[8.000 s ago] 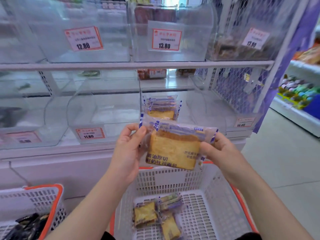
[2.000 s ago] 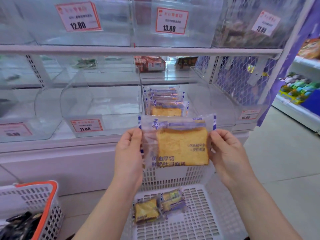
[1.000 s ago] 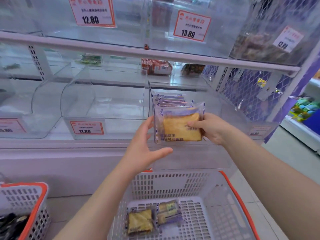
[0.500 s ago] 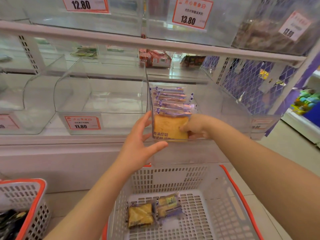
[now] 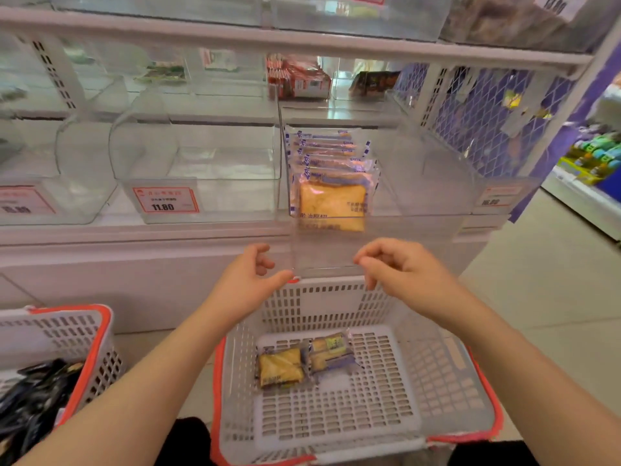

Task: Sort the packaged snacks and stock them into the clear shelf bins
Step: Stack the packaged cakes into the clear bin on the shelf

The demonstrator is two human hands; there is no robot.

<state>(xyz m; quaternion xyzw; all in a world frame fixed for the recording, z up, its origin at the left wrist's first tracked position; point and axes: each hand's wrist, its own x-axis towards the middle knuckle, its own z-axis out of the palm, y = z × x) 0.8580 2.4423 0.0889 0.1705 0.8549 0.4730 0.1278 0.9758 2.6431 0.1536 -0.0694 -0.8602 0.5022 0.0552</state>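
Hands (image 5: pixel 247 280) (image 5: pixel 400 274) hover empty, fingers loosely curled, before the bin (image 5: pixel 420 183); toast packs (image 5: pixel 331 203) stand filed at its front wall, faces outward. Two packs (image 5: pixel 302 363) lie in my basket (image 5: pixel 447 371).

Two white baskets (image 5: pixel 437 381) on the floor, one (image 5: pixel 97 334) holding dark packets. Two bread packets (image 5: pixel 280 366) lie in the nearer basket. About seven bread packs (image 5: pixel 331 183) stand filed in one clear bin (image 5: pixel 420 203)

white shelving (image 5: pixel 302 40) stands on pale floor (image 5: pixel 551 280).
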